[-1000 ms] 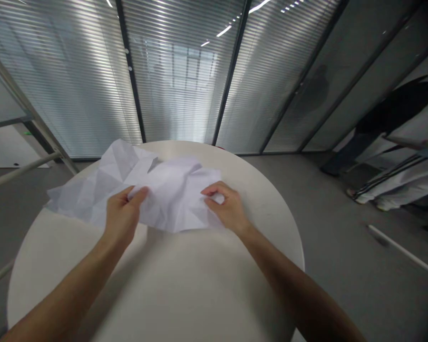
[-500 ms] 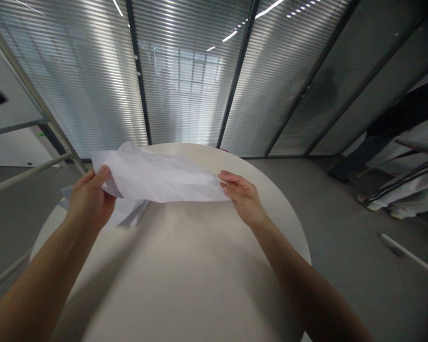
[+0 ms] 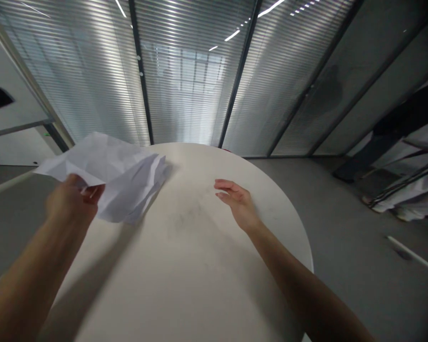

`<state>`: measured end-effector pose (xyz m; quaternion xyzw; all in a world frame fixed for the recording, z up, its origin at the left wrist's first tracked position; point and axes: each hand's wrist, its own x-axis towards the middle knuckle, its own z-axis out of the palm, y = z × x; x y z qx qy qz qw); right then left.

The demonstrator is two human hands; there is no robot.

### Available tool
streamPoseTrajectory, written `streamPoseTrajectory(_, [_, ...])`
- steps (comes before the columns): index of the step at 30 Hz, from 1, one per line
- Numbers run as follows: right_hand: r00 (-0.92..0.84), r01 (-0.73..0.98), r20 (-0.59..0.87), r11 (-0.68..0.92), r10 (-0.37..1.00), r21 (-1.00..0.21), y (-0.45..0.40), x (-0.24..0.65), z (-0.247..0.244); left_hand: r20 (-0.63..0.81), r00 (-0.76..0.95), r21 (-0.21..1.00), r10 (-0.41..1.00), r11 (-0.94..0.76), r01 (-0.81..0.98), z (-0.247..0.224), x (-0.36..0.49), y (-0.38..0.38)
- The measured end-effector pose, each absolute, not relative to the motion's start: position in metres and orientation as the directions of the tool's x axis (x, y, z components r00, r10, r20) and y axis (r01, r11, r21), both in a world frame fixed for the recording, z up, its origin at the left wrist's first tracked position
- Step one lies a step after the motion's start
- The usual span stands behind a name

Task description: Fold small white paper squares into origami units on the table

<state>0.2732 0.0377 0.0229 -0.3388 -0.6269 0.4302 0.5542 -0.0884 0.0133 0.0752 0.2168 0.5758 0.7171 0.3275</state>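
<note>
Creased white paper [image 3: 103,159] hangs over the left part of the round white table [image 3: 185,266]. My left hand [image 3: 74,199] is closed on its near edge, thumb on top and fingers curled beneath. Further folds of paper [image 3: 137,190] lie to the right of that hand; I cannot tell whether they belong to the same sheet. Over the right half of the tabletop, my right hand [image 3: 237,202] holds nothing. Its thumb and fingers are apart, pointing left toward the paper.
Beyond the table stands a glass partition with blinds [image 3: 189,90]. A whiteboard on a metal frame [image 3: 17,123] is at the left. People's legs [image 3: 403,190] show at the far right, and a white pole-like leg [image 3: 413,256] lies low over the grey floor [image 3: 349,228].
My right hand has let go of the paper's right end. My left hand has moved left and slightly down with the paper, which no longer stretches between both hands.
</note>
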Motion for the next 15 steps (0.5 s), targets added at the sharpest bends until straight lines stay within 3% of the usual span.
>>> streamPoseTrajectory(1, [-0.150, -0.053, 0.406, 0.403, 0.901, -0.914, 0.038, 0.273, 0.023, -0.169, -0.699, 0.957, 0.695, -0.055, -0.286, 0.064, -0.083, 0.007])
streamPoseTrajectory(4, [-0.132, -0.067, 0.403, 0.397, 0.906, -0.915, 0.038, 0.273, 0.023, -0.277, -0.668, 0.937, 0.691, 0.042, -0.346, 0.043, -0.068, -0.012])
streamPoseTrajectory(15, [-0.113, -0.022, 0.403, 0.403, 0.908, -0.915, 0.039, 0.274, 0.018, -0.307, -0.524, 0.950, 0.794, 0.226, -0.215, 0.026, -0.073, -0.035])
